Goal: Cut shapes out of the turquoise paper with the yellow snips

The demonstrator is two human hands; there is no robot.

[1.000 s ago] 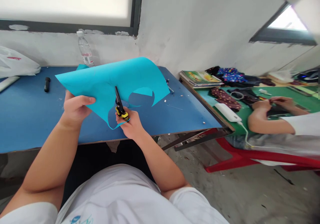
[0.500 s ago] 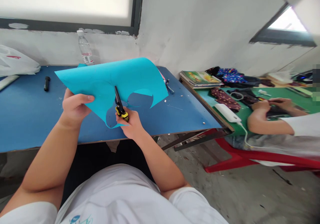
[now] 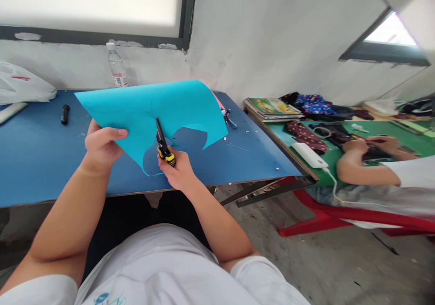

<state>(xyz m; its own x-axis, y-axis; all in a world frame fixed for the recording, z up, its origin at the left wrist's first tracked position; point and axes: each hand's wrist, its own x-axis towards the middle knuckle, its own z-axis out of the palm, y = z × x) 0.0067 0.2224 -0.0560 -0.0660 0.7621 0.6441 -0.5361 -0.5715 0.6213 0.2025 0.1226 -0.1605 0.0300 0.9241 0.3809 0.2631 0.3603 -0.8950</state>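
A curled sheet of bright blue paper [image 3: 170, 101] is held up over the blue table, with a rounded piece cut out of its near edge. My left hand [image 3: 103, 144] pinches the sheet's left edge, thumb on top and fingers underneath. In my right hand [image 3: 178, 167] are scissors [image 3: 163, 144] with dark blades and yellow-and-black handles. Their blades point away from me and lie against the paper at the inner end of the cut. A thin strip of the paper hangs from the lower corner toward my right hand.
On the blue table [image 3: 44, 160] stand a plastic bottle [image 3: 117, 67], a black cylinder [image 3: 65, 114] and a white plastic bag [image 3: 23, 85]. Books [image 3: 272, 108] and a white power strip [image 3: 310, 155] lie on the green table at right, where a co-worker's hands [image 3: 356, 145] work.
The thin paper strip by my right hand has shifted slightly, and the sheet's lower right corner has moved a little left. Both hands keep nearly the same place.
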